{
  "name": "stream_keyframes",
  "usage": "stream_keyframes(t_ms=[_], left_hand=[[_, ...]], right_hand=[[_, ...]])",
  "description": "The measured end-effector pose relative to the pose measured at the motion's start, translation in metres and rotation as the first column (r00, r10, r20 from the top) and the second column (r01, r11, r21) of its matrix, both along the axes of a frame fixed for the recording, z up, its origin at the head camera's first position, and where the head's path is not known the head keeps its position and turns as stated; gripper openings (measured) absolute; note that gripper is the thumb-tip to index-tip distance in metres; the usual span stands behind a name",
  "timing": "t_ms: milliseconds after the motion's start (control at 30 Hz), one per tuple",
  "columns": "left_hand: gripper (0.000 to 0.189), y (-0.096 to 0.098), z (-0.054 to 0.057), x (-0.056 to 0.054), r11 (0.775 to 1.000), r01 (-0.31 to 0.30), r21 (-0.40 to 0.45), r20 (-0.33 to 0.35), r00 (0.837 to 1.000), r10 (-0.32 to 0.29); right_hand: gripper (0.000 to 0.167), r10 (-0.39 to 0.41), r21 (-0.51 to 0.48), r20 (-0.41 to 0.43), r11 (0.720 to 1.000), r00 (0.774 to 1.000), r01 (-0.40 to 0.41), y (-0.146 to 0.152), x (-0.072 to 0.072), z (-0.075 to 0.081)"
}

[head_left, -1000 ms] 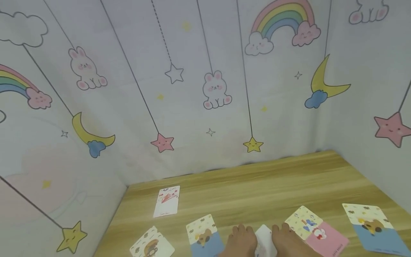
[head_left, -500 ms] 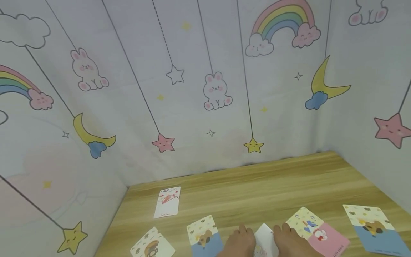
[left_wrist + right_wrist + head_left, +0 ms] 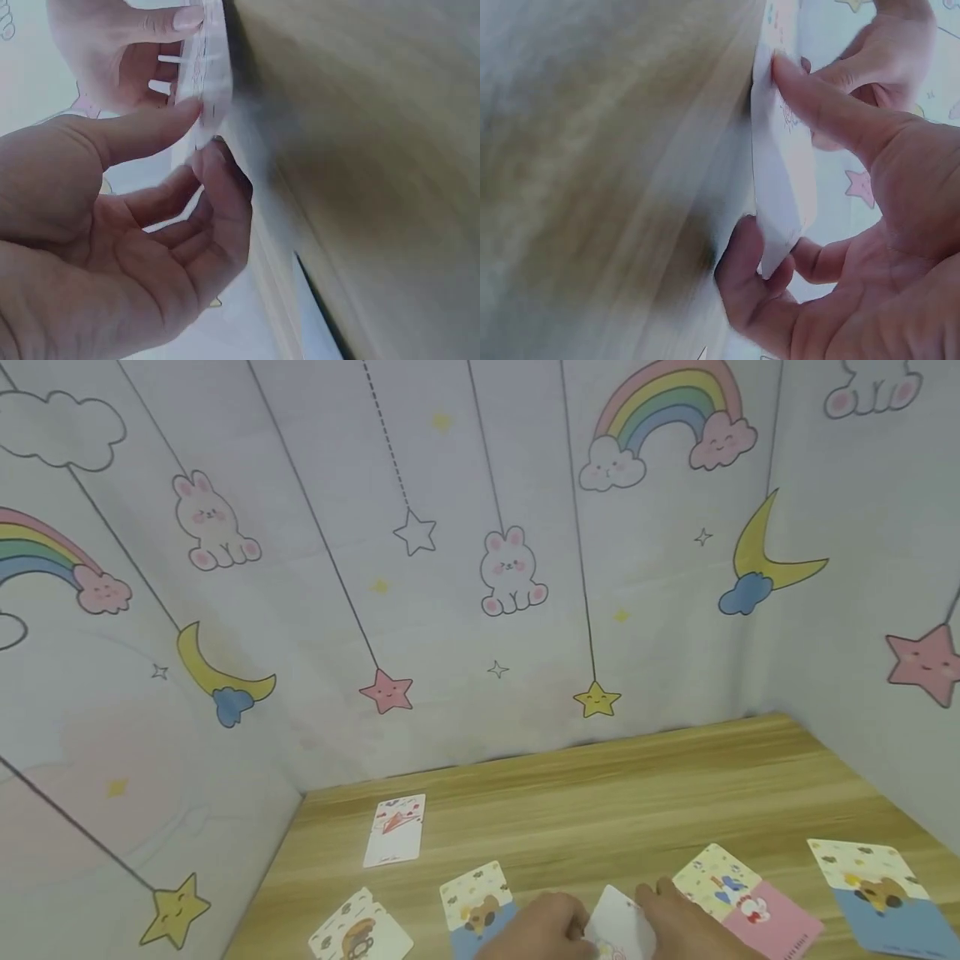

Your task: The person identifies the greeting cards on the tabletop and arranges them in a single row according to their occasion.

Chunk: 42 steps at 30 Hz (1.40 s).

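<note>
Fingers (image 3: 229, 202) of your left hand (image 3: 536, 931) curl at one side of a white card (image 3: 618, 927), thumb pressed on top, while your right hand (image 3: 686, 922) pinches the opposite side. Smooth, round-cornered and faintly printed, the card sits between your hands, low over the streaky wood-grained table (image 3: 585, 810); I cannot tell whether it touches. A flat blue-and-cream card (image 3: 477, 912) lies just beside your left hand, partly covered; a pink-and-cream card (image 3: 757, 906) beside your right. Beyond, softly rumpled cloth (image 3: 450, 635) printed with stars hangs upright.
</note>
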State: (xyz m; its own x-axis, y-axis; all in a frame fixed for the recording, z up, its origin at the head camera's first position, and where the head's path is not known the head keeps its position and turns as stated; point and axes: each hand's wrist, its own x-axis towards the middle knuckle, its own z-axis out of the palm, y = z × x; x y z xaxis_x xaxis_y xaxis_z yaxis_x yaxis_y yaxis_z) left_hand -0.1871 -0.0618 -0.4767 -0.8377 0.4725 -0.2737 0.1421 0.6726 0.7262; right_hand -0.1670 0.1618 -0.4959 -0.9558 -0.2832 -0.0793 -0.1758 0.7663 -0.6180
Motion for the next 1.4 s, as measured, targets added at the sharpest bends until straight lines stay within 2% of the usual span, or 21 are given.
stream_keyframes(t_ms=[100,200,300,333,400,433,567,633,733,800,900,1000,1067,1167,1267,1400], left_hand=[[0.009,-0.007,0.003,-0.002,0.998,0.008,0.065,-0.005,1.0,-0.008],[0.01,-0.013,0.007,-0.003,0.997,0.006,0.082,-0.034,0.999,-0.004],[0.009,-0.017,0.008,-0.005,0.997,-0.003,0.072,-0.085,0.996,0.009],[0.009,-0.019,0.008,-0.006,0.997,-0.005,0.071,-0.106,0.994,0.012],[0.01,-0.022,0.006,-0.009,0.996,-0.003,0.084,-0.132,0.991,0.014],[0.011,-0.023,0.005,-0.01,0.996,-0.005,0.088,-0.139,0.99,0.018],[0.012,-0.028,0.005,-0.014,0.99,-0.009,0.137,-0.109,0.994,0.024],[0.013,-0.031,0.006,-0.017,0.988,-0.012,0.152,-0.102,0.994,0.028],[0.014,-0.034,0.008,-0.019,0.985,-0.032,0.169,-0.092,0.995,0.048],[0.014,-0.036,0.009,-0.021,0.98,-0.04,0.194,-0.079,0.995,0.056],[0.013,-0.038,0.012,-0.024,0.968,-0.054,0.244,-0.063,0.995,0.072],[0.013,-0.043,0.016,-0.026,0.956,-0.075,0.282,-0.049,0.994,0.093],[0.013,-0.045,0.017,-0.028,0.948,-0.09,0.306,-0.038,0.994,0.107],[0.011,-0.05,0.018,-0.032,0.935,-0.134,0.329,-0.017,0.989,0.147],[0.012,-0.055,0.018,-0.036,0.918,-0.177,0.355,0.011,0.983,0.185],[0.015,-0.061,0.017,-0.042,0.887,-0.228,0.402,0.071,0.973,0.218]], right_hand=[[0.064,0.005,-0.057,-0.014,0.998,1.0,-0.006,0.003,-0.001,0.002],[0.053,-0.011,-0.162,0.064,0.987,0.998,0.021,0.006,-0.003,0.005],[0.046,0.017,-0.298,0.171,0.954,0.985,0.035,0.011,-0.004,0.008],[0.046,0.036,-0.349,0.202,0.936,0.979,0.038,0.013,-0.004,0.009],[0.046,0.074,-0.401,0.211,0.916,0.975,0.018,0.017,-0.005,0.01],[0.05,0.073,-0.407,0.219,0.913,0.973,0.023,0.018,-0.006,0.01],[0.054,0.102,-0.458,0.242,0.889,0.965,0.021,0.022,-0.009,0.011],[0.053,0.134,-0.517,0.271,0.856,0.953,0.027,0.024,-0.01,0.011],[0.04,0.204,-0.614,0.298,0.789,0.932,0.024,0.025,-0.013,0.009],[0.035,0.23,-0.651,0.302,0.758,0.925,0.024,0.026,-0.015,0.009],[0.029,0.23,-0.657,0.277,0.754,0.933,0.01,0.024,-0.017,0.01],[0.028,0.216,-0.663,0.292,0.748,0.931,0.034,0.02,-0.02,0.012],[0.028,0.196,-0.67,0.335,0.738,0.922,0.086,0.016,-0.021,0.014],[0.031,0.165,-0.689,0.377,0.708,0.911,0.157,0.011,-0.024,0.016],[0.032,0.12,-0.686,0.368,0.705,0.922,0.182,0.007,-0.027,0.019],[0.031,0.104,-0.694,0.343,0.698,0.933,0.178,0.001,-0.034,0.022]])
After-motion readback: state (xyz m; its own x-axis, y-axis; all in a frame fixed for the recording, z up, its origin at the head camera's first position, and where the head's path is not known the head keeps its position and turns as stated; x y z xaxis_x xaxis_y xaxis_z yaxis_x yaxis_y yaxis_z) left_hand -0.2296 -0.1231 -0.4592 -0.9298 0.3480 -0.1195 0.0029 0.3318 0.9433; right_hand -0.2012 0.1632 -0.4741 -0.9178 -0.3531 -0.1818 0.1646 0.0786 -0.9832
